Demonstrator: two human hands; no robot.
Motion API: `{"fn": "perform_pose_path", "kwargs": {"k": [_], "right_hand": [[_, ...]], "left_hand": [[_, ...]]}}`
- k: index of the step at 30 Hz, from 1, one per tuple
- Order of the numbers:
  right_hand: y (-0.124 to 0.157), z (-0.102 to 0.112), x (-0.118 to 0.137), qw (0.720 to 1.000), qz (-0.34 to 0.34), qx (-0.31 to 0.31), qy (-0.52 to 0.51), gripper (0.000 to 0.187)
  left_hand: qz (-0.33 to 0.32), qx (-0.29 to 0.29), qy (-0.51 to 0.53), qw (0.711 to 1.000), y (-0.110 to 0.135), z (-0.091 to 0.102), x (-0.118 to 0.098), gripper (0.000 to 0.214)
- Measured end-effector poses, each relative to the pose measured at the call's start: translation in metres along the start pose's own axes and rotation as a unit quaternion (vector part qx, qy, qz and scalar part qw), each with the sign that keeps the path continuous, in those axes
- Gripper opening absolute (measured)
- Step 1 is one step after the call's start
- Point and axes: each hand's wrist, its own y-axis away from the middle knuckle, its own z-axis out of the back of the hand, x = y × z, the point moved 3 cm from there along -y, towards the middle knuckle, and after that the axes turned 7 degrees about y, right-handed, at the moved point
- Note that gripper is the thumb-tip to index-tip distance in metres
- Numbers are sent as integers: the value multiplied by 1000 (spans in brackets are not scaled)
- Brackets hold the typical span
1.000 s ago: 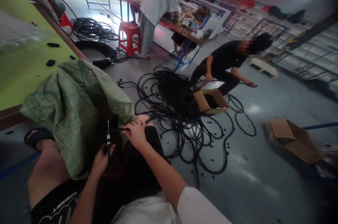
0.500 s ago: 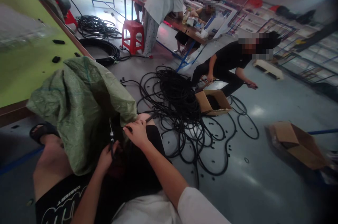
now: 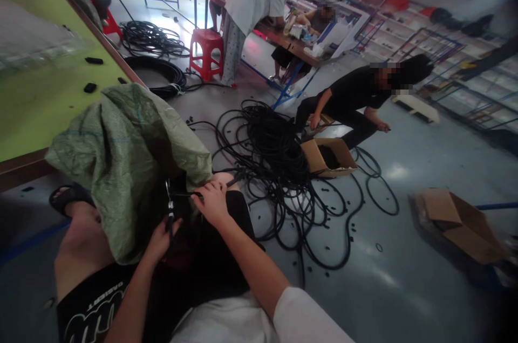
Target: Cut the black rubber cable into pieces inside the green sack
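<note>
The black cable lies across the person's lap, to the right of the hand tool, with the right hand between the tool and the knee. The long axis of the cable's thin free end runs left to right, while the tool points away from the person, far end up, so the two lie roughly square to each other. The left hand is closed around the tool's dark handles, its pale metal head standing clear beyond the fingers; the right hand, a little farther and to the right, has its fingers curled down over the cable. The cable's end reaches left to just beside the tool's head; whether they touch is too dim to tell. The mouth of the green sack spreads behind and left of both hands, and the heap of coiled cable lies far right on the floor.
</note>
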Motion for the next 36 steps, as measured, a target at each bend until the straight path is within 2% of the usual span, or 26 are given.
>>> {"fn": "perform_pose_path", "kwargs": {"k": [7, 16, 22, 27, 32, 36], "right_hand": [[-1, 0, -2, 1000, -25, -1, -12, 22], [-1, 1, -4, 998, -46, -22, -30, 19], [-1, 2, -4, 998, -59, -4, -23, 21], [-1, 3, -3, 998, -59, -3, -22, 22], [-1, 4, -2, 999, -45, -4, -30, 23], [0, 5, -1, 998, -45, -20, -44, 21]], "left_hand": [[-31, 19, -10, 999, -1, 2, 1, 58], [-47, 28, -14, 998, 3, 0, -9, 58], [-25, 7, 18, 999, 3, 1, -6, 59], [12, -10, 56, 998, 5, -3, -12, 64], [38, 15, 135, 990, 6, -9, -11, 65], [43, 43, 153, 986, 6, -13, -5, 61]]}}
